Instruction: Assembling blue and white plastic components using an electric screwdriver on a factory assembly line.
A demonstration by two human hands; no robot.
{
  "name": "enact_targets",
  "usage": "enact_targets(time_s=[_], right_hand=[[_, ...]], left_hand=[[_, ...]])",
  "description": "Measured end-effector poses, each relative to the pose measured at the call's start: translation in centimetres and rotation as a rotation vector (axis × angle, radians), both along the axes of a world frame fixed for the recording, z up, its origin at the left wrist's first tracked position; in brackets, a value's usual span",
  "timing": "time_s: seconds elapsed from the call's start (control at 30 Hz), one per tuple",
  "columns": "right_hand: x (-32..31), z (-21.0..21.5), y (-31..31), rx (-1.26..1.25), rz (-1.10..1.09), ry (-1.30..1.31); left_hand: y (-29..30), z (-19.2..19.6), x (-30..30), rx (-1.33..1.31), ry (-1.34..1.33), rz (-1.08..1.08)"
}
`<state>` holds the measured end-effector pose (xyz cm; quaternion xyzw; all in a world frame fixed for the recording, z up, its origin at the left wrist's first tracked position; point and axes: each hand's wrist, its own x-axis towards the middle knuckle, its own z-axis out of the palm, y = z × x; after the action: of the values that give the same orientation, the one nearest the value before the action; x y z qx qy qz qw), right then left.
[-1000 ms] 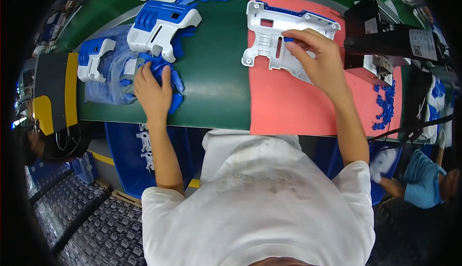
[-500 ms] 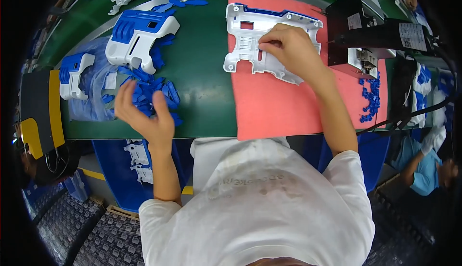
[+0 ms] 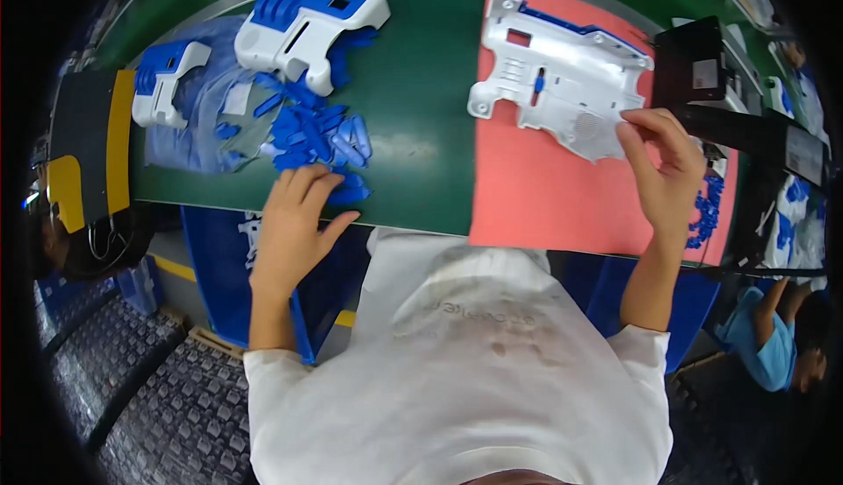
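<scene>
My left hand is open, palm down, at the near edge of a pile of blue plastic strips. Its fingertips meet the nearest strips. On the pink mat lies a white plastic housing shell, inner side up, with blue trim along its far edge. A small blue piece sits in the shell's middle slot. My right hand is at the shell's right edge, fingers curled and thumb slightly apart, with nothing visible between them. Whether the fingertips touch the shell, I cannot tell.
Two blue-and-white housings stand at the left by a clear plastic bag. Small blue parts lie on the mat's right side, near a black device. Blue bins sit below the bench; another person is at far right.
My right hand has left the shell's slot and moved right; a blue piece now shows there. My left hand has come down to the near side of the strips. The whole view has shifted.
</scene>
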<state>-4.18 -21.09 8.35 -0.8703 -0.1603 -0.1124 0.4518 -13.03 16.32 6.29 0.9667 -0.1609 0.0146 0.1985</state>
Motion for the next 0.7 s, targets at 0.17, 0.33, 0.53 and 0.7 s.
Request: enact_targets(time_s=[0.17,0.33,0.53,0.7], right_hand=[[1.3,-0.9,2.5,0.038,0.138,-0.043],[1.0,-0.9,5.9,0.073,0.250,-0.056],[-1.2,-1.6,8.3,0.283,0.495,0.273],[-1.3,-2.1,7.6,0.749,0.424,0.385]], left_hand=[[-0.1,-2.8,-2.1,-0.053,-0.096,0.032],[-0.3,-5.2,-1.8,-0.041,-0.318,-0.014],[-4.6,-3.7,1.4,-0.486,-0.480,-0.025],[-11.4,-1.7,6.3,-1.390,0.632,0.101]])
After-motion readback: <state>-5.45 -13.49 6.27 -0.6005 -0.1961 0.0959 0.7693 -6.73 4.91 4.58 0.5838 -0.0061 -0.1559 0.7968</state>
